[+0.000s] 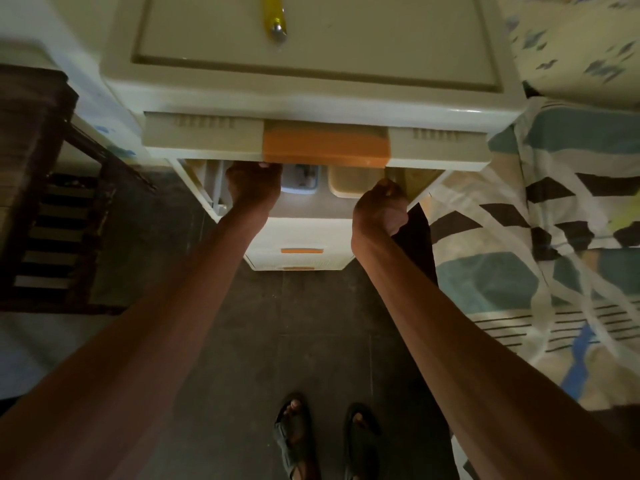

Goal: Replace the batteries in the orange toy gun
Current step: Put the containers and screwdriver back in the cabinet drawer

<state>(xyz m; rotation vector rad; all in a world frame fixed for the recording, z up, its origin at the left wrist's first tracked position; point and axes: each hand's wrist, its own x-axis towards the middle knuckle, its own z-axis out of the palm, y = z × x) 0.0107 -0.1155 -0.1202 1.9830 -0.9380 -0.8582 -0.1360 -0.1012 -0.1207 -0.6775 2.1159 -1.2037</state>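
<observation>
fingers of left hand (254,188) curl under the drawer (207,140) front; right hand (381,209) curled just beside, grasp unclear.

A cream plastic drawer cabinet (346,46) stands on a dark tiled floor (249,341). A yellow-handled tool (275,19) lies on the cabinet's flat top, toward its far side.

your left hand (254,188) hooked under the orange handle (325,143) of the cream drawer unit (311,64), right hand (381,209) curled by the open drawer (304,207) rim, tubs (353,183) inside, yellow-handled tool (275,19) on top, sandalled feet (296,434) on dark tiles (242,323)
</observation>
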